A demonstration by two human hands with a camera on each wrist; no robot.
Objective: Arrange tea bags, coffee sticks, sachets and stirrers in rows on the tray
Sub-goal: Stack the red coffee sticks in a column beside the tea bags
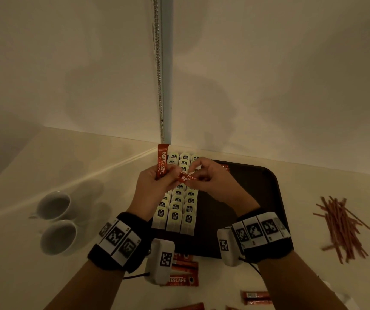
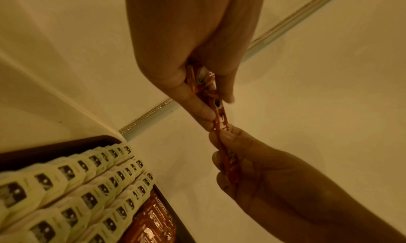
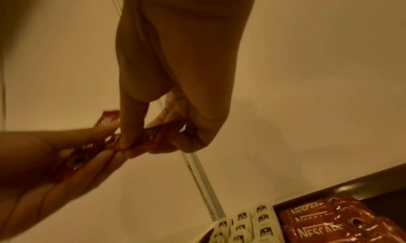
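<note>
Both hands are raised above the dark tray. My left hand grips red coffee sticks, one standing upright. My right hand pinches another red coffee stick where it meets the left hand's bundle. In the right wrist view the thumb and fingers pinch that stick. Three rows of white tea bags fill the tray's left part. Several coffee sticks lie on the tray beside the tea bags.
Two white cups stand on the counter at the left. A heap of brown stirrers lies at the right. Loose coffee sticks lie in front of the tray, more near the counter's front. A wall corner rises behind.
</note>
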